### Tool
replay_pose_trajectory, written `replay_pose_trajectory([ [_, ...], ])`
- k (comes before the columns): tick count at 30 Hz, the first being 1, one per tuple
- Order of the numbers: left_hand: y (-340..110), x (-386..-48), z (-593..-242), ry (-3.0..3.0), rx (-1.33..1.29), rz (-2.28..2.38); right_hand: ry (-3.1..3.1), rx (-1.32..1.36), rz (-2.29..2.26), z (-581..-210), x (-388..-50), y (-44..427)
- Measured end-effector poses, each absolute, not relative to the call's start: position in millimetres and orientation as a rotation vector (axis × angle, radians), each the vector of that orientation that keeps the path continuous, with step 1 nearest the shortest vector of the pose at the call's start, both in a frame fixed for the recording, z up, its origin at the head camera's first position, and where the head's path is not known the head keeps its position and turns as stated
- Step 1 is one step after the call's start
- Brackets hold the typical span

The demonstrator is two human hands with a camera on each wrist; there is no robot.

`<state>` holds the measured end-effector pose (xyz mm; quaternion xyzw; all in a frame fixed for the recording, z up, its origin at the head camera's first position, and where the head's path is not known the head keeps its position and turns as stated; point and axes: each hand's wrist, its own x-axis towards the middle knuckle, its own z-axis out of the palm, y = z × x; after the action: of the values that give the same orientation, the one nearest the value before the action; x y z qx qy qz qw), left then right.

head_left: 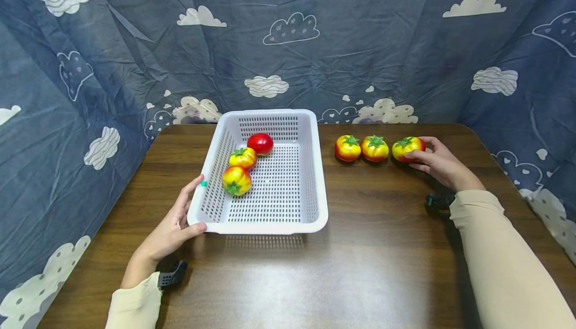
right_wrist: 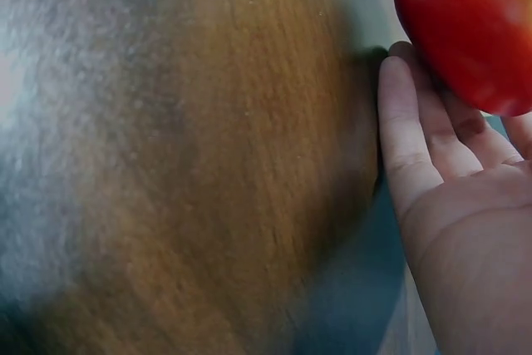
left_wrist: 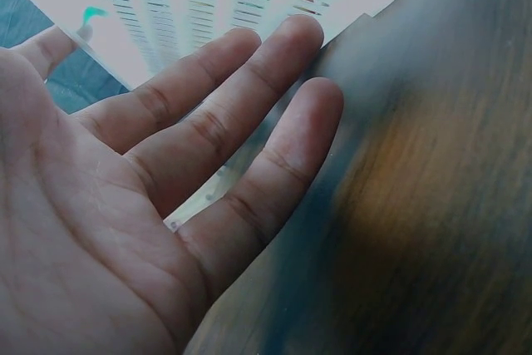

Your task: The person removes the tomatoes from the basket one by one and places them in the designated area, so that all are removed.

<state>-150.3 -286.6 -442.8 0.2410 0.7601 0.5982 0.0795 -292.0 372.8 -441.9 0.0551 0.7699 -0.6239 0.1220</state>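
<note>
Fingers of the right hand [head_left: 441,166] bent about the end fruit [head_left: 406,150], thumb on its near side: a hold between thumb and fingertips. Place: well right of the basket [head_left: 270,228], about level with its far half. Yellow and red, green leaf top; the right wrist view shows only its red skin. Cannot tell whether it touches the table [head_left: 382,254].

Left hand [head_left: 168,230] at the basket's near left corner. Thumb on the corner, index finger on the left rim by a green tag [head_left: 204,184]. Other 3 fingers straight and loose beside the basket wall in the left wrist view.

Between basket and held fruit: middle fruit [head_left: 375,150] and inner fruit [head_left: 347,149], side by side, leaf tops up.

In the basket, toward its left wall, 3 more: red fruit [head_left: 260,144] farthest, upper fruit [head_left: 243,159] next, lower fruit [head_left: 236,181] nearest. Latter 2 yellow and red.

Pale sleeves [head_left: 504,249], a black band [head_left: 172,274] left of the basket's near edge. Blue cloud-print cloth [head_left: 234,59] beyond the basket.
</note>
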Motion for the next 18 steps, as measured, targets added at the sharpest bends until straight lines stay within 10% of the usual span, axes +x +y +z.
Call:
replay_pose_trajectory([
  [18,-286.4,-150.8,-442.4,2.295,0.715,1.775,2.489,0.094,-1.409,-445.3,-294.5,365.4],
])
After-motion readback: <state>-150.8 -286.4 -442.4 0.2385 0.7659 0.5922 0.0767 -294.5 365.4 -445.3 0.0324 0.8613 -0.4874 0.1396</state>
